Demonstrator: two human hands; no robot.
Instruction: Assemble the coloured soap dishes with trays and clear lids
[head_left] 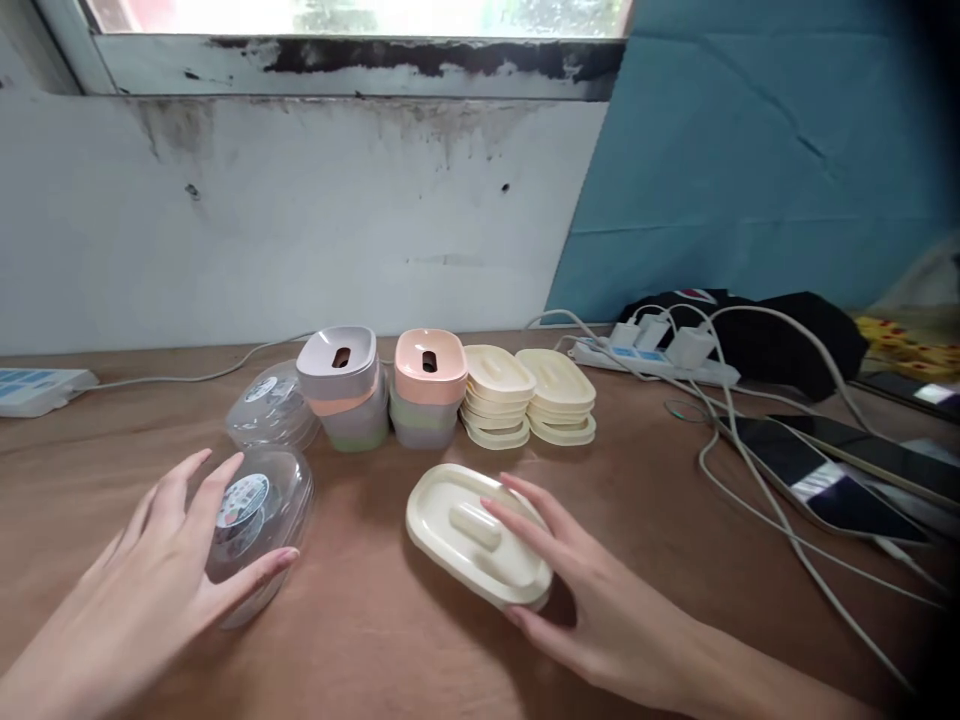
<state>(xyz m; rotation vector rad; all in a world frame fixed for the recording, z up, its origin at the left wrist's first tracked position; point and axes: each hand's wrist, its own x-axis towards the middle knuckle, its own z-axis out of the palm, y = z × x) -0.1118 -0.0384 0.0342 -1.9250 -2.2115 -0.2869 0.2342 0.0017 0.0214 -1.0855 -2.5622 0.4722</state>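
My left hand [161, 565] curls around a clear plastic container [259, 525] with a round sticker, lying on its side on the wooden table [375, 640]; the fingers touch its side. My right hand [577, 575] rests on a cream oval lidded box [472, 535], fingertips on the lid and thumb under the near edge. Behind stand another clear container [271, 405], a stack of pastel inserts with a grey top [341, 385], a stack with a pink top [427, 385], and two piles of cream lids [529, 395].
A white power strip [652, 355] with chargers and trailing white cables [757, 490] lies at the right, beside phones [817, 475] and black cloth [795, 330]. Another power strip [34, 388] sits at the far left. A stained white wall and blue board stand behind.
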